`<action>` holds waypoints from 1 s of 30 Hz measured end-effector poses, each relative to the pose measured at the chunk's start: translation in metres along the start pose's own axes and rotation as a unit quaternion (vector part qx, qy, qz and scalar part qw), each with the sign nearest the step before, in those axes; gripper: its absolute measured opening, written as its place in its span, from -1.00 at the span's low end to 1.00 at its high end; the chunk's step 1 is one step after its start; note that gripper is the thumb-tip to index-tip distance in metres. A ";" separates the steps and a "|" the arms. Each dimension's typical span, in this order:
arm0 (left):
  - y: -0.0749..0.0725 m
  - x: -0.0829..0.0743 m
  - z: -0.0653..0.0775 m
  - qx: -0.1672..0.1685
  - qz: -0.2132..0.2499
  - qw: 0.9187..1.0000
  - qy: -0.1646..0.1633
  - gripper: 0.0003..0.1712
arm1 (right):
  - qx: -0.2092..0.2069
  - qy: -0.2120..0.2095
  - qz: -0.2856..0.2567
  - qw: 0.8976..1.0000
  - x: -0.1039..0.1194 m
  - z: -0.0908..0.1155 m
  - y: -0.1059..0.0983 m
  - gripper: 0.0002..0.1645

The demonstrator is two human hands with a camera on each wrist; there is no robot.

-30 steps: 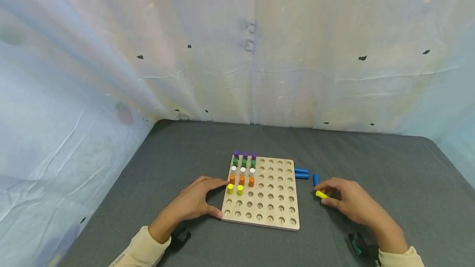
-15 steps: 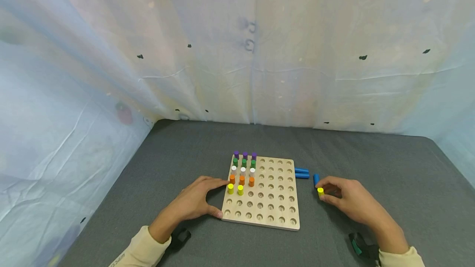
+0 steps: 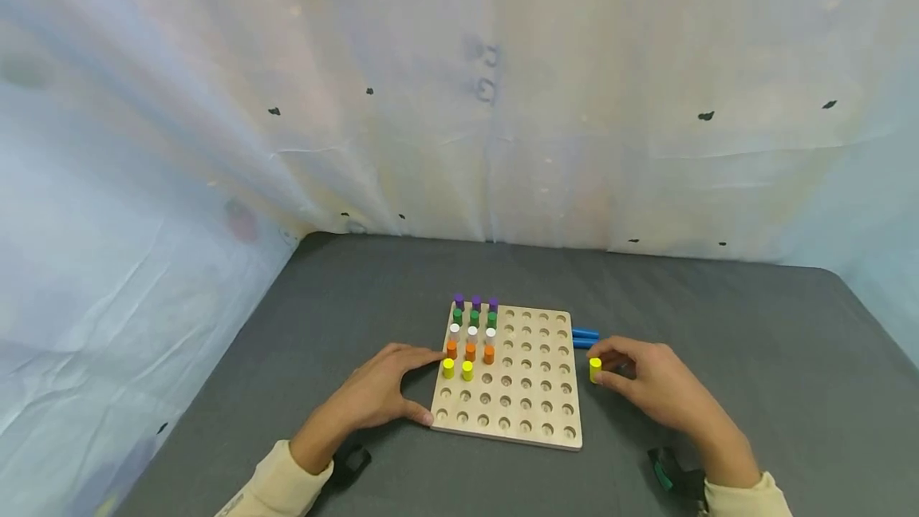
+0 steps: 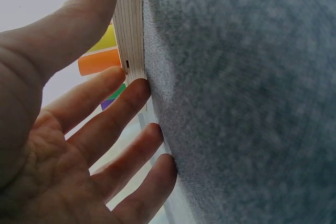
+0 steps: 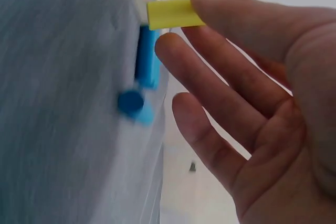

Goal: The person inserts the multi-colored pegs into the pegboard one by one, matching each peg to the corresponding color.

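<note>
A wooden pegboard [image 3: 494, 411] lies flat on the table, with short columns of purple, green, white and orange pegs [image 3: 470, 351] upright at its left. Two yellow pegs [image 3: 467, 371] stand in the row nearer the front. My left hand [image 3: 380, 391] rests at the board's left edge, its fingers fairly straight and spread, the thumb at the front left corner. Just off the board's right edge, my right hand [image 3: 649, 377] pinches another yellow peg [image 5: 170, 14] between thumb and fingertips, held upright above the table.
Blue pegs [image 3: 585, 333] lie beside the board's right edge. In the right wrist view another blue peg [image 5: 130, 102] lies near them; my right hand hides it from the head view. A pale curtain [image 3: 560, 182] hangs behind the grey table [image 3: 359, 286].
My right hand has tipped the yellow peg from lying to upright, then carried it left toward the board. The left hand has stayed at the board's edge.
</note>
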State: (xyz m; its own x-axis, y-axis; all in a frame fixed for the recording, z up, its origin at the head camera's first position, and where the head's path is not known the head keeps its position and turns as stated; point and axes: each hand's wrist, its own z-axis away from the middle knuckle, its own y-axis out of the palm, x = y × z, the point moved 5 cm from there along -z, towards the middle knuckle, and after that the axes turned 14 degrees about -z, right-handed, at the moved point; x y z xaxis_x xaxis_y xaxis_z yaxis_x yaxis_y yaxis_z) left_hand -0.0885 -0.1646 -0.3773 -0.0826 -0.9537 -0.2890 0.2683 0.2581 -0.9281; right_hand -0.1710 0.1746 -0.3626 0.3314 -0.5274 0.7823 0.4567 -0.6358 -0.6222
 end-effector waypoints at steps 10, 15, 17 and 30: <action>0.003 0.001 -0.002 0.007 -0.003 1.000 -0.013 0.01 | -0.002 -0.046 -0.017 0.999 0.038 -0.020 0.020 -0.71; 0.003 0.002 -0.003 0.008 -0.004 1.000 -0.015 0.01 | 0.004 -0.054 -0.017 0.998 0.051 -0.030 0.029 -0.70; 0.003 0.002 -0.003 0.006 -0.005 1.000 -0.014 0.01 | 0.004 -0.057 -0.016 0.998 0.057 -0.033 0.031 -0.70; 0.003 0.000 -0.003 0.005 -0.025 0.999 -0.019 0.02 | 0.008 -0.086 -0.047 0.995 0.079 -0.042 0.050 -0.71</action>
State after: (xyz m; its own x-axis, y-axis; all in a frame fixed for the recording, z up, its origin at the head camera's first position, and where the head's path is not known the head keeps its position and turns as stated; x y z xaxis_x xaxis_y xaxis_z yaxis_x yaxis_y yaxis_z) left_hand -0.0906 -0.1634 -0.3804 -0.0594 -0.9708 -0.2323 0.2741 0.2079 -0.9390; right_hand -0.1565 0.0771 -0.3333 0.4229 -0.3614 0.8310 0.5049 -0.6674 -0.5473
